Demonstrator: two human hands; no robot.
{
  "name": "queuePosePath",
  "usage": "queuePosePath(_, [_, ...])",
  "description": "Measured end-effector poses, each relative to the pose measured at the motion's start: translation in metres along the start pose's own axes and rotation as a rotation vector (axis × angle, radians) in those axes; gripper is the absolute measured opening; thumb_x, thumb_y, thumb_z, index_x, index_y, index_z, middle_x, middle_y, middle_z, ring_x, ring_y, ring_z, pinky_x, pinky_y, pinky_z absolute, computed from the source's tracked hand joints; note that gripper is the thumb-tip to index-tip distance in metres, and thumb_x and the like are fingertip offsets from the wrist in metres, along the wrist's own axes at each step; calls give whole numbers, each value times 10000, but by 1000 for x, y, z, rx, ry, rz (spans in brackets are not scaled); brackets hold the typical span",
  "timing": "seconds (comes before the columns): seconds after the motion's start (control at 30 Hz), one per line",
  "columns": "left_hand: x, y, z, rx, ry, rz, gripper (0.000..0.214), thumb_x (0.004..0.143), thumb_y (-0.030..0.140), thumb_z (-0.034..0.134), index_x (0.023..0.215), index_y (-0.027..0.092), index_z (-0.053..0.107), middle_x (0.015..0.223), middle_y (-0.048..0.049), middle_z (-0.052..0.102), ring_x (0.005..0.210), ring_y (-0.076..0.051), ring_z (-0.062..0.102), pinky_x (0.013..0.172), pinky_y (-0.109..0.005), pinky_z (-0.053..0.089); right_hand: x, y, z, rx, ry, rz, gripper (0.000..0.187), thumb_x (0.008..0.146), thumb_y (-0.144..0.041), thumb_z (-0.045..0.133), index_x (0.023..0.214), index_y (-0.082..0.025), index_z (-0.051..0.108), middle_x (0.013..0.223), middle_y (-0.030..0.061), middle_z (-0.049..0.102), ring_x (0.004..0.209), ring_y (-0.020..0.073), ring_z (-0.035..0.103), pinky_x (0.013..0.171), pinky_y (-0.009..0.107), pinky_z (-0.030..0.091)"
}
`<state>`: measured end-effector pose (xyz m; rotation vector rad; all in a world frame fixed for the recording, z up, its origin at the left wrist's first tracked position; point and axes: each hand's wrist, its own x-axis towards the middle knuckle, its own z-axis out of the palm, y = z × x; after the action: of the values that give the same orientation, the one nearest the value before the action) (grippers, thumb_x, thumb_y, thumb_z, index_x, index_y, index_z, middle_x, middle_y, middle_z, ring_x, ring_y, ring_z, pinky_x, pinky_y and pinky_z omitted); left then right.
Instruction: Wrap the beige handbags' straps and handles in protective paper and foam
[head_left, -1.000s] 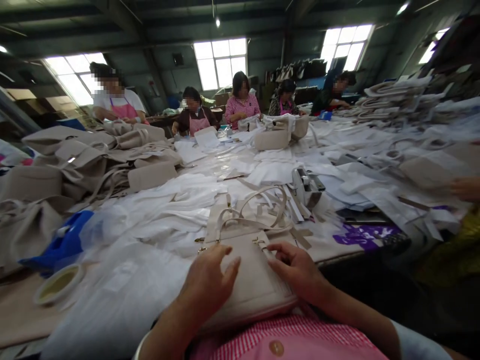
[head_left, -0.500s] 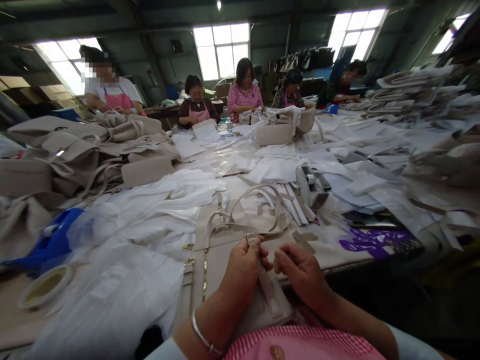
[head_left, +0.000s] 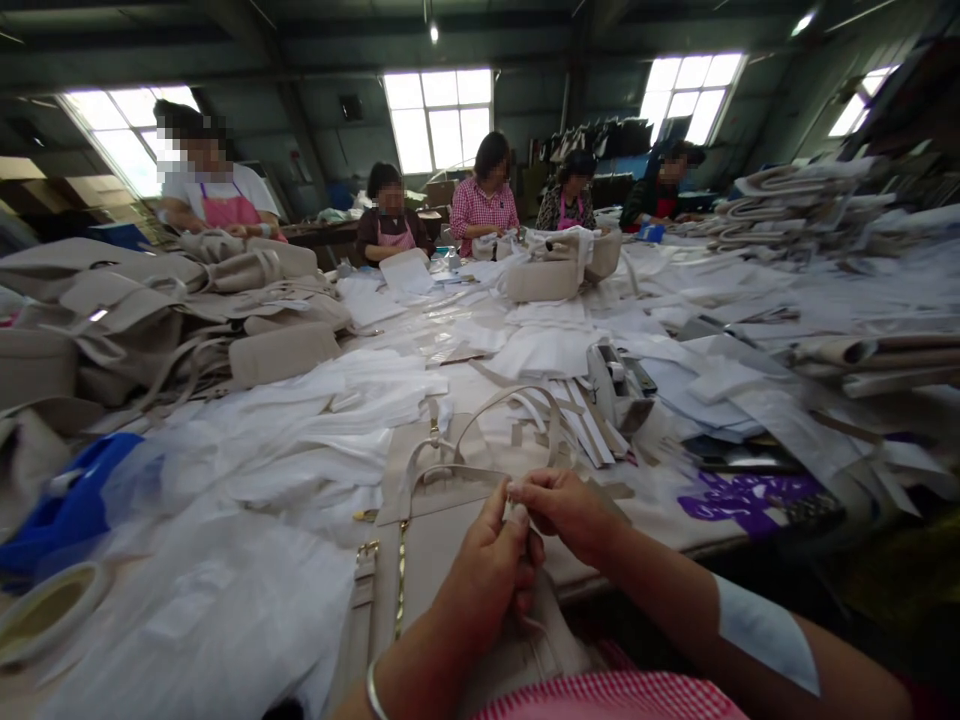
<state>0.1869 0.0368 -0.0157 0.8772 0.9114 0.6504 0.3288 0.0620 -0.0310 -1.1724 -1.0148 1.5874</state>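
Observation:
A beige handbag (head_left: 431, 550) with a gold zip (head_left: 401, 570) and a buckled side strap (head_left: 362, 590) lies in front of me, its long thin strap (head_left: 466, 425) looped over the far side. My left hand (head_left: 480, 575) is closed around a beige strap (head_left: 551, 625) that hangs down over the bag's right part. Against the left fingertips, my right hand (head_left: 574, 510) pinches at the strap's upper end. The fingers cover the exact spot where both hands meet.
Beige bags (head_left: 150, 310) are heaped at left, near a blue tape dispenser (head_left: 71, 500) and a tape roll (head_left: 49, 610). White wrapping sheets (head_left: 217, 600) spread over the table. A grey dispenser (head_left: 619, 385) and purple item (head_left: 750, 500) lie right. Several co-workers (head_left: 486, 200) sit or stand opposite.
My right hand has moved left and up to meet the left hand at the strap's end; before, it was closed and apart. The view has shifted slightly.

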Motion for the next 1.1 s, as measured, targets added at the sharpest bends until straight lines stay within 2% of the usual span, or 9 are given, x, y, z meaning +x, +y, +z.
queuePosePath(0.17, [7,-2,1,5,77,13,496,858,627,537,1134,215,555,658,52,503,381,-45,291,313,-162,260,14,-3,-3,-15,-113,169,390,721,-478,691,572,-201,462,438,-100,344,378,49,215,380,220,134])
queuePosePath(0.3, [18,-7,-5,4,178,-30,458,831,623,556,952,182,551,619,37,529,373,-53,322,322,-178,300,50,-37,-18,-804,-129,-224,397,859,-431,592,564,-165,613,456,-34,486,446,87,406,444,223,287])
queuePosePath(0.4, [25,-9,-13,-90,184,-44,497,777,632,601,972,179,549,589,48,522,363,-54,315,327,-183,314,107,-76,-48,-1351,146,-533,391,962,-376,465,779,-140,717,730,58,680,714,166,605,657,262,433])
queuePosePath(0.5, [30,-9,-19,-118,117,-54,593,739,663,624,1088,192,530,560,68,512,330,-54,289,307,-183,281,174,-100,-84,-1492,203,-523,308,921,-138,494,1172,-77,662,1142,182,674,1069,255,596,910,339,429])
queuePosePath(0.6, [34,-8,-25,-91,59,-72,639,750,655,630,1190,216,485,551,79,513,322,-53,279,309,-173,271,228,-98,-110,-1632,123,-451,367,889,-56,537,1245,-85,623,1206,200,645,1156,267,568,989,381,418])
queuePosePath(0.7, [39,-8,-30,-55,53,-99,619,778,653,605,1193,208,487,546,81,506,330,-54,286,325,-170,286,261,-83,-123,-1734,73,-367,278,932,-198,589,1200,-136,626,1214,128,637,1138,250,588,987,452,463])
queuePosePath(0.9, [47,-7,-33,-16,38,-80,554,831,642,541,1149,190,510,555,78,500,333,-55,292,335,-178,284,274,-77,-139,-1714,138,-297,293,933,-324,617,1147,-124,624,1167,103,641,1032,223,636,898,436,535])
queuePosePath(1.03, [41,-2,-28,0,27,32,534,856,650,517,1102,177,544,590,56,525,361,-58,345,368,-187,284,249,-100,-142,-1505,296,-420,208,942,-265,582,1069,-110,637,1132,115,654,1059,233,625,923,440,513])
queuePosePath(1.1, [33,3,-26,46,52,127,487,879,624,514,1039,170,588,657,17,570,480,-90,485,470,-203,387,225,-111,-133,-1343,385,-496,191,951,-195,486,1031,-87,622,1092,160,668,1032,242,643,889,405,519])
